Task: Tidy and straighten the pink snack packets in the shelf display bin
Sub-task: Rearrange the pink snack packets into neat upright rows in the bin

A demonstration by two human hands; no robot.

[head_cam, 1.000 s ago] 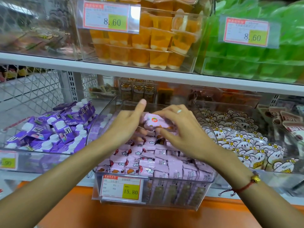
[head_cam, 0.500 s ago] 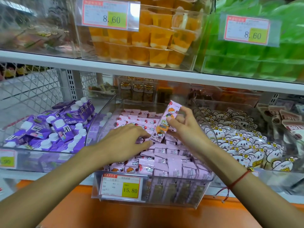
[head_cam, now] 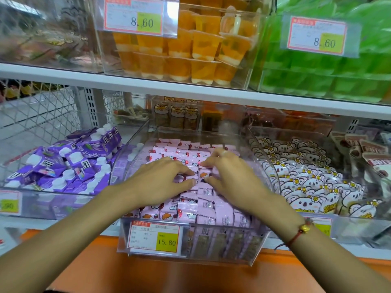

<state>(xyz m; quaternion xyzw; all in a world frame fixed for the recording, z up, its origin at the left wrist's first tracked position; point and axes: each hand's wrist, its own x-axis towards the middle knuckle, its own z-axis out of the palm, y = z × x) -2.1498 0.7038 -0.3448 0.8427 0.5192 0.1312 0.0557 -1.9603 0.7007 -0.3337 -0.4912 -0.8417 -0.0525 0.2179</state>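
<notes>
The clear display bin (head_cam: 222, 255) stands at the shelf's front centre, filled with pink snack packets (head_cam: 204, 208). Packets at the front stand in rows; those at the back (head_cam: 186, 150) lie flatter. Both hands are down inside the bin on top of the pile. My left hand (head_cam: 160, 182) reaches in from the left, its thumb and fingertips pinching packet ends in the middle. My right hand (head_cam: 232, 180), with a ring and a red wrist cord, meets it from the right and pinches the pink packet (head_cam: 202, 174) between the two hands. Packets under the palms are hidden.
Left of it is a clear bin of purple drink cartons (head_cam: 63, 163); right of it, a bin of white koala packets (head_cam: 306, 182). A price tag (head_cam: 155, 237) marked 15.80 hangs on the pink bin's front. Orange jelly cups (head_cam: 190, 47) and green packs (head_cam: 338, 77) fill the shelf above.
My right hand held one pink packet upright above the pile; it has come down and the packet now lies in the middle row. My left hand moved right to meet it.
</notes>
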